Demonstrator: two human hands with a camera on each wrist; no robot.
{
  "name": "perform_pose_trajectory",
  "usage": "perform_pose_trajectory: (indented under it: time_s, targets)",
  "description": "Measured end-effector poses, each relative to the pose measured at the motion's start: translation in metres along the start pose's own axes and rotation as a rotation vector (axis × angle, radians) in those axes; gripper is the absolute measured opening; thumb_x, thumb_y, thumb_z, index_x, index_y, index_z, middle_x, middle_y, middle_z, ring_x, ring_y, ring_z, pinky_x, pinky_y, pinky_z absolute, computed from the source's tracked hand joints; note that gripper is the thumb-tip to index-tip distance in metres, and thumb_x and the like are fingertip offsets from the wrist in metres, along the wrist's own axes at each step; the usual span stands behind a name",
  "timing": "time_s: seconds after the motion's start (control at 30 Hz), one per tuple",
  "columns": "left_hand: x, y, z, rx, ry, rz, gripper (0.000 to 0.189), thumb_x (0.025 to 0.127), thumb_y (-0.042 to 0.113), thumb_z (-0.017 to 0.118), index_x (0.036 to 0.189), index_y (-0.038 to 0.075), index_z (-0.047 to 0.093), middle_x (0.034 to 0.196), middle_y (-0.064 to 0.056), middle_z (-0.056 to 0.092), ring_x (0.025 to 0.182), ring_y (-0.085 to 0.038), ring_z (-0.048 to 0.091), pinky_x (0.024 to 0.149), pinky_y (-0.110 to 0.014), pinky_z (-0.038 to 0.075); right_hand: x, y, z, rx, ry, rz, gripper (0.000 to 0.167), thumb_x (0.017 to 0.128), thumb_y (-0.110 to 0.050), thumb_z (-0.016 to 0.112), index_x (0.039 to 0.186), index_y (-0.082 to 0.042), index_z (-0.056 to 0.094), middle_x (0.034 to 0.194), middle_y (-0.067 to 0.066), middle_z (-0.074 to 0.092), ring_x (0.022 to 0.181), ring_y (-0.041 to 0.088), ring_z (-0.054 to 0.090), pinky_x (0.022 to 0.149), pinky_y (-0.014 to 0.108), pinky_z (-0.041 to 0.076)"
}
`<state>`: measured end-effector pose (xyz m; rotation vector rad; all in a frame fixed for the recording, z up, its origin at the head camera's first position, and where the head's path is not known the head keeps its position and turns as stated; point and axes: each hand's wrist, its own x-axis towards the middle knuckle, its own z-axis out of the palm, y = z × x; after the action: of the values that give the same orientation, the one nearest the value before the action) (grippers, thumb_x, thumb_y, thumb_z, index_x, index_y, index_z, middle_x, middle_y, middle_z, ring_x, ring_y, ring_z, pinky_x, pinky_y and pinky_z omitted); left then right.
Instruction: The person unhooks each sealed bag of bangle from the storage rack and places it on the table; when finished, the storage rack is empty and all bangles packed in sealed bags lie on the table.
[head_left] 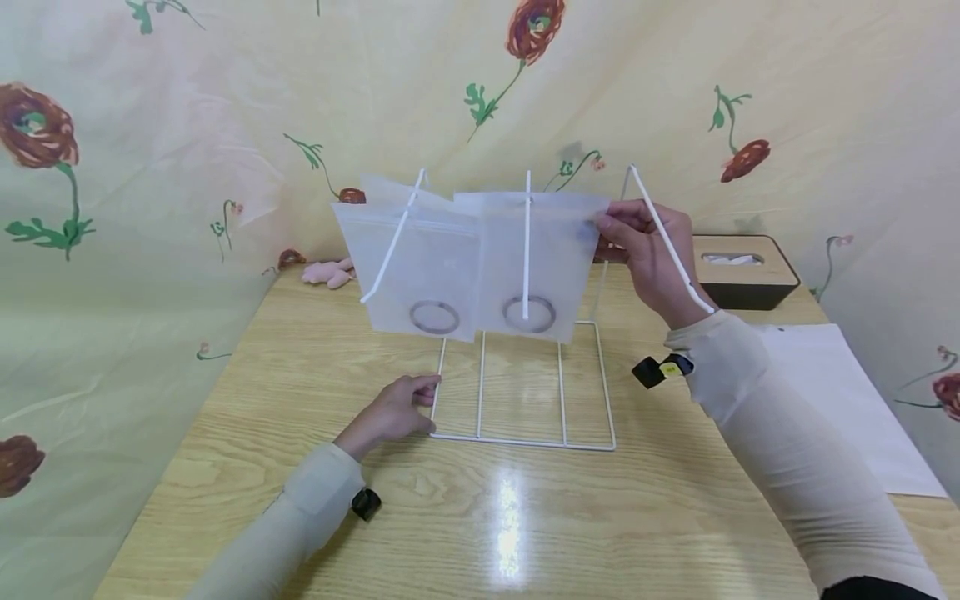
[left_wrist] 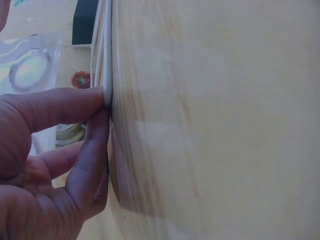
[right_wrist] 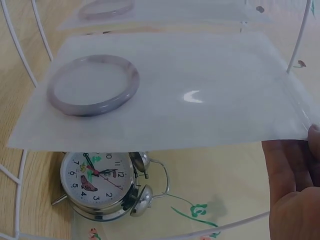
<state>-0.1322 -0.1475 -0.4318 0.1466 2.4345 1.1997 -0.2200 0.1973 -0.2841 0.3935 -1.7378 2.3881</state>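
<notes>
My left hand (head_left: 393,408) pinches the base wire of a white wire rack (head_left: 525,442) at its front left corner. Up at the rack's prongs, my right hand (head_left: 660,262) holds the top right corner of a translucent zip bag (head_left: 555,258) between thumb and fingers. Inside that bag lies a pale purple bangle (right_wrist: 90,110). The middle prong (head_left: 527,250) runs in front of this bag; whether it passes through a hole I cannot tell. To the left, a second zip bag (head_left: 420,267) with another bangle (head_left: 434,330) hangs behind the left prong (head_left: 390,250).
Behind the bags stands a twin-bell alarm clock (right_wrist: 82,172). A tissue box (head_left: 750,296) is at the back right, with a white sheet (head_left: 847,400) nearer on the right. A pink plush toy (head_left: 327,273) lies at the back left. Flowered cloth (head_left: 247,108) hangs behind the table.
</notes>
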Motion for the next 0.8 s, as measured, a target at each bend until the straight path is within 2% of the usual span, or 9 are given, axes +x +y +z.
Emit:
perform_pose_trajectory:
  time_s: [0.5, 0.67, 0.8]
  targets:
    - [0.001, 0.000, 0.001, 0.010, -0.002, -0.004, 0.080, 0.072, -0.012, 0.078, 0.146, 0.001, 0.049, 0.115, -0.007, 0.060, 0.110, -0.024, 0.058, 0.096, -0.037, 0.051, -0.013, -0.004, -0.001, 0.069, -0.049, -0.013, 0.009, 0.089, 0.004, 0.072, 0.097, 0.006, 0.074, 0.090, 0.013, 0.075, 0.077, 0.021, 0.073, 0.069, 0.035, 0.061]
    - [0.000, 0.001, 0.000, 0.015, 0.005, -0.004, 0.082, 0.071, -0.011, 0.079, 0.146, 0.001, 0.049, 0.114, -0.007, 0.060, 0.109, -0.024, 0.058, 0.097, -0.038, 0.051, -0.018, -0.004, 0.001, 0.122, -0.075, -0.029, 0.008, 0.090, 0.007, 0.069, 0.097, 0.008, 0.073, 0.088, 0.014, 0.074, 0.076, 0.022, 0.073, 0.069, 0.037, 0.061]
    - [0.000, 0.001, 0.000, 0.014, 0.004, -0.012, 0.082, 0.071, -0.010, 0.079, 0.147, 0.001, 0.049, 0.114, -0.007, 0.058, 0.110, -0.025, 0.058, 0.098, -0.039, 0.050, -0.022, -0.003, 0.002, 0.115, -0.077, -0.044, 0.009, 0.091, 0.009, 0.067, 0.097, 0.007, 0.073, 0.089, 0.014, 0.074, 0.076, 0.023, 0.074, 0.069, 0.037, 0.061]
